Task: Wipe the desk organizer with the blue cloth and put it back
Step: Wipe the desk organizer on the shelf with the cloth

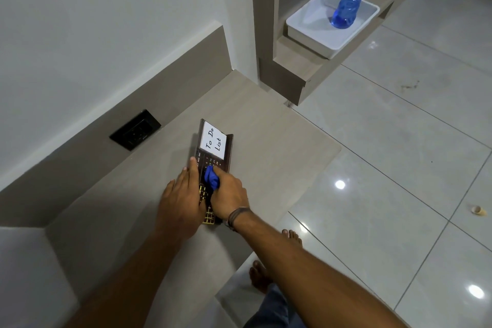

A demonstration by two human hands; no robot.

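A dark brown desk organizer point(225, 153) lies flat on the beige desk top point(279, 146), with a white "To Do List" card at its far end and a printed calendar on its face. My left hand point(183, 200) rests flat along the organizer's left edge, fingers pressing it down. My right hand point(230, 196) is closed around a bunched blue cloth point(211, 178) that presses on the calendar part in the organizer's middle. My hands hide the organizer's near half, apart from a gold grid pattern between them.
A black wall socket point(135, 130) sits on the back panel to the left. On a lower shelf at the back right stands a white tray point(308, 26) holding a blue spray bottle point(348, 4). Glossy tiled floor point(399, 168) lies right of the desk edge; my bare feet show below.
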